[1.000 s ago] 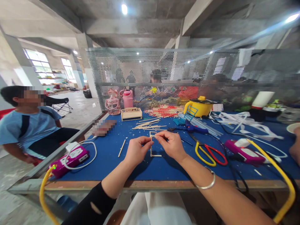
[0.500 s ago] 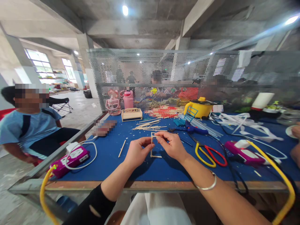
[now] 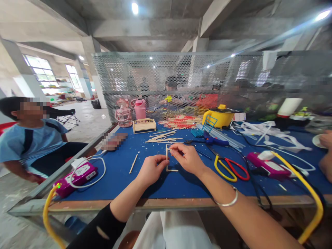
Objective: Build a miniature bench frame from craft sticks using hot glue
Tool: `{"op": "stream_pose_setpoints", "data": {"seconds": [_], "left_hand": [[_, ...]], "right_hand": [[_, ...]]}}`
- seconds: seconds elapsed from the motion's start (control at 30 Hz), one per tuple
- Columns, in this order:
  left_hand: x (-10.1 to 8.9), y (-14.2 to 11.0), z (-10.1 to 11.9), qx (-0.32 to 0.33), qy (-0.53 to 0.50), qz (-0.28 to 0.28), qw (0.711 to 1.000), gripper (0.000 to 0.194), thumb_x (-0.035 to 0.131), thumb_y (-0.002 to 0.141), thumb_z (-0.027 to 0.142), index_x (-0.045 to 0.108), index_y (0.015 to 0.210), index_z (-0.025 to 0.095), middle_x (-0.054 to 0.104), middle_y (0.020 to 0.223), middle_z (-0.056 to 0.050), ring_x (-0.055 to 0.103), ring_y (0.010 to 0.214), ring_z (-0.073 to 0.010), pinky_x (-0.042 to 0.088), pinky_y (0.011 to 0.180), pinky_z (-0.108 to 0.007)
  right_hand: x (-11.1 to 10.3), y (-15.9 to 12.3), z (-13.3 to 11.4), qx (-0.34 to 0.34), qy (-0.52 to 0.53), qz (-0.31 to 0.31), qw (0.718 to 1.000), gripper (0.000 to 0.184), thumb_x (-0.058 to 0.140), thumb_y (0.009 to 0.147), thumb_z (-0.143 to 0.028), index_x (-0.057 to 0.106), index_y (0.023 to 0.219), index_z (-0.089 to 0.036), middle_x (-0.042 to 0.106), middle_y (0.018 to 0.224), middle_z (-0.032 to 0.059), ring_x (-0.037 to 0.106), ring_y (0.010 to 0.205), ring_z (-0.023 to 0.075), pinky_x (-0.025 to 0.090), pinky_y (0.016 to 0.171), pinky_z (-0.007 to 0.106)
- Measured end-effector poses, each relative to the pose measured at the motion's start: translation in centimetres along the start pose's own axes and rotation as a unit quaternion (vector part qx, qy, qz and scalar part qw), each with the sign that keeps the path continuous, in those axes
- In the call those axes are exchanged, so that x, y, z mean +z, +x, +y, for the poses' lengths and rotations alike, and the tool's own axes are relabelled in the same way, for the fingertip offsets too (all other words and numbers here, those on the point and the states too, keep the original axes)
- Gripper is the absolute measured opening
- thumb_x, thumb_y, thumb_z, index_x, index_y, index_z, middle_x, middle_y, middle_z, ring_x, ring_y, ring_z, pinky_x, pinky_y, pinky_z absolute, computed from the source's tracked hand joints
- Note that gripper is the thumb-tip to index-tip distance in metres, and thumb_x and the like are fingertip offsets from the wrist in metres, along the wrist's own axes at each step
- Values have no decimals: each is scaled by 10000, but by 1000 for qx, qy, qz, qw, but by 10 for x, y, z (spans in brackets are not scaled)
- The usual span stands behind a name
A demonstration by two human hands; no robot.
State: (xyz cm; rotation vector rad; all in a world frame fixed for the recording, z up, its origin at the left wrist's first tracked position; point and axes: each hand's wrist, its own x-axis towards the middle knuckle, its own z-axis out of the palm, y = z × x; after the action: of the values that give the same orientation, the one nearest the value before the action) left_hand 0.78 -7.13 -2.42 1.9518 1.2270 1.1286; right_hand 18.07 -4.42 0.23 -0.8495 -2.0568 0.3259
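Note:
A small C-shaped frame of thin wooden sticks (image 3: 172, 170) stands out between my hands, above the blue tabletop. My left hand (image 3: 150, 169) pinches its upright side between thumb and fingertips. At the upper end, my right hand (image 3: 188, 158) has thumb and forefinger closed on a short piece by the frame's top corner; the fingers partly hide it. Beyond my hands lies a loose pile of plain wooden sticks (image 3: 163, 137). One separate stick (image 3: 133, 163) rests on the table to the left of my left hand.
Yellow-and-red-handled scissors (image 3: 228, 168), a blue glue gun (image 3: 215, 139) and a purple power strip (image 3: 269, 166) lie to the right. Another power strip (image 3: 77, 178) is at left. Behind are a stick-built tray (image 3: 144, 127), pink bottles and a yellow pot (image 3: 220, 116). A person (image 3: 31, 141) sits left.
My right fingertips have shifted slightly at the frame's upper corner, showing more of its top. My left hand keeps its pinch. The whole view has moved a little.

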Motion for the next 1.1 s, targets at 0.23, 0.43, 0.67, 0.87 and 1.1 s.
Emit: {"op": "stream_pose_setpoints", "data": {"seconds": [0.23, 0.43, 0.67, 0.87, 1.1], "left_hand": [[-9, 6, 11, 57, 122, 1, 991, 272, 476, 858, 319, 701, 974, 218, 721, 843, -36, 618, 709, -167, 424, 659, -230], [-23, 19, 26, 123, 270, -55, 953, 250, 471, 863, 300, 710, 910, 248, 707, 797, -47, 617, 721, -174, 384, 613, -220], [-14, 32, 38, 147, 390, -170, 893, 250, 467, 859, 278, 712, 910, 285, 708, 838, -47, 627, 744, -194, 383, 605, -231], [-7, 35, 50, 147, 457, -208, 852, 263, 454, 870, 273, 702, 959, 283, 706, 861, -68, 636, 774, -215, 383, 598, -249], [-9, 38, 53, 151, 517, -234, 810, 279, 419, 891, 287, 680, 990, 289, 709, 895, -48, 647, 806, -213, 408, 618, -256]], "right_hand": [[-8, 6, 0, 29, 35, 49, 998, 132, 579, 801, -253, 691, 782, -185, 708, 799, 33, 631, 721, 143, 469, 628, 229], [-16, -5, 12, 147, 130, 10, 980, 174, 608, 765, -313, 704, 806, -173, 657, 606, -12, 546, 476, 99, 432, 468, 205], [-18, -32, 26, 194, 130, -12, 972, 137, 624, 730, -254, 709, 778, -158, 688, 655, 5, 594, 572, 123, 450, 537, 218], [-25, -42, 30, 154, -9, -14, 988, 72, 680, 703, -239, 728, 727, -191, 721, 745, 13, 637, 729, 164, 450, 688, 257], [-29, -52, 40, 144, -78, -15, 986, 63, 702, 697, -282, 734, 706, -229, 723, 807, 8, 626, 838, 177, 425, 792, 280]]}}
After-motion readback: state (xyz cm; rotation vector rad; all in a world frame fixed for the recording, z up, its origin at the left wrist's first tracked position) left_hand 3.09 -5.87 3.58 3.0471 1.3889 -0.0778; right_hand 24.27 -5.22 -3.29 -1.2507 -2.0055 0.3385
